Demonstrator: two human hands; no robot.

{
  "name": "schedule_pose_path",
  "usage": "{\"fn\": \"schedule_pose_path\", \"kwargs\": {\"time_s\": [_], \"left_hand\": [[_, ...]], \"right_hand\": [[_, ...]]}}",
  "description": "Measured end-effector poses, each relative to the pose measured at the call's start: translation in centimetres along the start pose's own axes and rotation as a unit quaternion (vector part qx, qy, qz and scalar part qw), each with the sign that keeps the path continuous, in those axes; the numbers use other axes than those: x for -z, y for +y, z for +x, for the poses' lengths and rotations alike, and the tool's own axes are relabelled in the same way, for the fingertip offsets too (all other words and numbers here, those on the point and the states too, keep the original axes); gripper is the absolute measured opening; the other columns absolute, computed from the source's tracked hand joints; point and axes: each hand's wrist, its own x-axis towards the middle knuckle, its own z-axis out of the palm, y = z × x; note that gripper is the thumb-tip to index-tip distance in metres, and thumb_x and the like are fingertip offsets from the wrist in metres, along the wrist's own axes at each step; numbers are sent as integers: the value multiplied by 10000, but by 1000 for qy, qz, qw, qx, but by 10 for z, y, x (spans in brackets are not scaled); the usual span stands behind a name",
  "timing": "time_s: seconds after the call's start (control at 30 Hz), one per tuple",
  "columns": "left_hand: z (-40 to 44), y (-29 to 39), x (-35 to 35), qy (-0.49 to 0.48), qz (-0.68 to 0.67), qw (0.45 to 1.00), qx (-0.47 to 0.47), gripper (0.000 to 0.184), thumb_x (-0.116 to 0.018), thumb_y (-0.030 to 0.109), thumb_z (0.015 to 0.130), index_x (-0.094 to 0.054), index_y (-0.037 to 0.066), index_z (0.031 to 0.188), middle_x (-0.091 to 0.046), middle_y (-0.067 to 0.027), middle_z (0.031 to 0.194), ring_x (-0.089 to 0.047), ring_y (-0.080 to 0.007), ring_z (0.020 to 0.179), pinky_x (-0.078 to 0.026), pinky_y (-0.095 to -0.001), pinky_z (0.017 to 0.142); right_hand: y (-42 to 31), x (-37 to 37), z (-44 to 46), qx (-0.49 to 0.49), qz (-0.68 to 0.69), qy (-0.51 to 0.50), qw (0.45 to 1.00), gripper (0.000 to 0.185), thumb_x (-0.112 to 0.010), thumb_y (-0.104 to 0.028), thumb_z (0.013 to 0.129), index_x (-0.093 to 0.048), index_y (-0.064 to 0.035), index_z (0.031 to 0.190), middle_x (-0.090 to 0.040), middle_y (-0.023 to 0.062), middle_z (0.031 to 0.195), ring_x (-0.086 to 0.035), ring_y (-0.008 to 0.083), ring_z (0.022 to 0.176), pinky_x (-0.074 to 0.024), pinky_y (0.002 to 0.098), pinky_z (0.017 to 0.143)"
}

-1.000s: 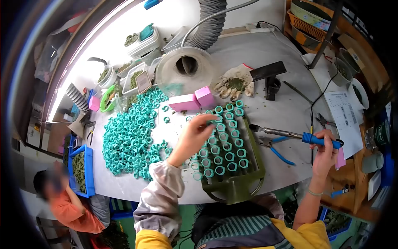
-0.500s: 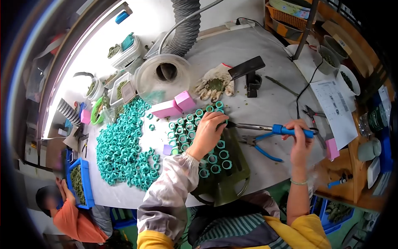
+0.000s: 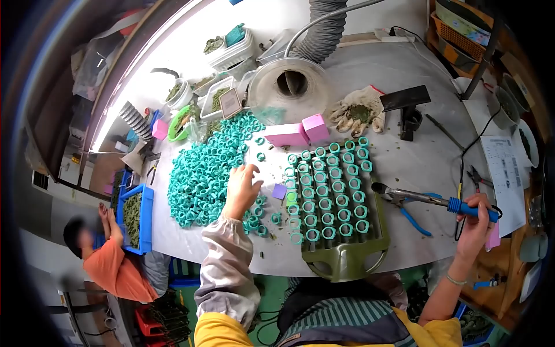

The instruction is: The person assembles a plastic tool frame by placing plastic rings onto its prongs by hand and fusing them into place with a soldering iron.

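Note:
Over the right edge of a heap of teal rings (image 3: 199, 179), my left hand (image 3: 240, 191) has its thumb apart from its slightly bent fingers, with nothing visible in it. My right hand (image 3: 475, 222) grips the blue handle of a corded soldering-iron-like tool (image 3: 416, 196), whose metal barrel points left. The tool's tip is just right of a dark green rack (image 3: 347, 253) with a handle loop at its near end. Rows of teal rings (image 3: 328, 218) stand on the rack's bars. Beneath the tool lie blue-handled pliers (image 3: 415, 221).
Pink blocks (image 3: 287, 135) and a purple block (image 3: 279, 191) lie by the rack. Behind are a clear funnel hood (image 3: 289, 107), a stained glove (image 3: 358, 110) and a black stand (image 3: 406, 101). Another person (image 3: 118, 263) sits at left beside a blue crate (image 3: 147, 222).
My left hand has moved left from the rack to the ring heap. My right hand still holds the tool, its tip now just off the rack's right side. The camera view has shifted left.

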Motion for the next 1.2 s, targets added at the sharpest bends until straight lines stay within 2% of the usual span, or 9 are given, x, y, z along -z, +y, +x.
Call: {"fn": "schedule_pose_path", "kwargs": {"time_s": [0.1, 0.27, 0.37, 0.4, 0.43, 0.67, 0.83, 1.0, 1.2], "left_hand": [[-26, -11, -7, -47, -15, 998, 28, 278, -781, 51, 747, -671, 63, 1002, -628, -129, 927, -626, -364, 952, -507, -447, 830], [-31, -29, -18, 38, -13, 999, -19, 243, -627, -15, 892, -740, 46, 1098, -682, -130, 1006, -695, -319, 842, -572, -369, 775], [-26, -37, -25, 29, -238, 965, 109, 219, -569, 3, 972, -723, 14, 1127, -687, -94, 994, -694, -207, 861, -595, -318, 835], [-24, -36, -25, 3, -383, 910, 162, 218, -557, 38, 1012, -698, -17, 1169, -674, -57, 1005, -660, -122, 895, -601, -294, 893], [-21, -22, -16, -9, -481, 854, 197, 191, -641, 73, 977, -726, 8, 1135, -671, -57, 1047, -680, -141, 903, -575, -289, 788], [-8, 77, 14, -49, -379, 922, 65, 281, -717, -6, 892, -727, 15, 1172, -669, 12, 965, -520, -44, 721, -454, -228, 631], [3, 179, -2, -86, -399, 904, -127, 285, -691, 16, 937, -689, 36, 1221, -641, -52, 1152, -620, -105, 862, -525, -251, 748], [17, 211, -36, -65, -331, 927, -166, 297, -714, 2, 881, -712, 50, 1174, -666, -100, 1193, -671, -292, 996, -552, -357, 870], [28, 217, -63, -31, -267, 941, -204, 312, -751, 31, 838, -732, 63, 1147, -703, -118, 1201, -628, -321, 1108, -508, -406, 958]], "right_hand": [[-2, -2, -3, 2, -12, 4, 1000, 291, -530, -216, 998, -593, 14, 831, -586, 105, 908, -559, 163, 700, -464, 279, 533], [-4, 0, -5, 1, -10, -4, 1000, 293, -530, -222, 1004, -593, 10, 837, -588, 103, 910, -555, 160, 686, -468, 278, 549], [-5, 3, -6, 0, -9, 0, 1000, 293, -527, -219, 1008, -593, 10, 839, -590, 102, 913, -553, 160, 677, -469, 278, 558], [-5, 3, -7, 2, -10, 0, 1000, 289, -526, -216, 1009, -593, 12, 843, -590, 102, 913, -552, 159, 676, -468, 278, 559], [-5, 4, -8, 3, -11, 0, 1000, 286, -524, -212, 1010, -594, 13, 847, -591, 102, 913, -552, 158, 676, -467, 277, 560], [-11, 6, -12, 31, -29, -2, 999, 258, -515, -171, 1017, -598, 30, 879, -614, 111, 916, -570, 157, 666, -469, 278, 569], [-10, 0, -11, 29, -13, -6, 999, 257, -511, -138, 1015, -618, 48, 874, -627, 118, 914, -583, 161, 644, -488, 277, 568], [2, -1, -9, 29, 0, -27, 999, 254, -504, -124, 1017, -628, 62, 897, -635, 127, 923, -606, 164, 654, -505, 275, 579], [20, -13, -9, 28, 19, -44, 998, 234, -502, -104, 1017, -633, 58, 910, -644, 134, 931, -626, 168, 674, -514, 279, 585]]}}
